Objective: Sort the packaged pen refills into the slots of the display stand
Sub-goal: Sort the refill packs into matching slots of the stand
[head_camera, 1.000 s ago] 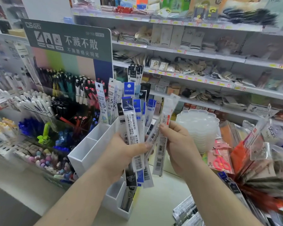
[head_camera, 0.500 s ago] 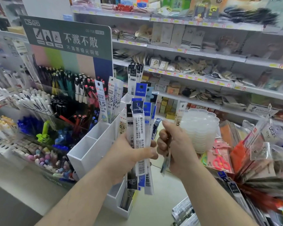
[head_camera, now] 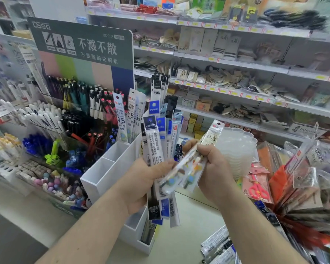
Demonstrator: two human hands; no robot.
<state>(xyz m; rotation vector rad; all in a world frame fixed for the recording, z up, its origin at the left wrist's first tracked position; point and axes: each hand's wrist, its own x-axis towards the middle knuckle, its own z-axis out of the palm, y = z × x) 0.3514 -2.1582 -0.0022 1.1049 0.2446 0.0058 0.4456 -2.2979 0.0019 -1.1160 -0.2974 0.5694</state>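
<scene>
The left hand (head_camera: 141, 180) keeps a grip around a fan of packaged pen refills (head_camera: 156, 141); the thumb lies across the front of the packs and the fingers are curled behind them, so the packs stand almost upright and their lower ends hang below the palm. The right hand (head_camera: 211, 168), just beside the left one, holds a grip on a separate clear pack (head_camera: 187, 168) with small coloured shapes printed on it. This pack is tilted, its upper end with the mark 0.5 points up and to the right, and its lower end lies over the bundle of the left hand and touches it. Behind and below the left grip stands the white display stand (head_camera: 103, 174) on the desk (head_camera: 183, 235). Its near slots show white inner walls, and the slots farther from the grip hold more refill packs (head_camera: 122, 119) standing upright. To the left of the stand there is a pen display (head_camera: 80, 48) with a green sign board and many pens. To the right of the right grip stands a stack of translucent plastic trays (head_camera: 236, 147), and farther right a pack with red scissors (head_camera: 258, 189).
</scene>
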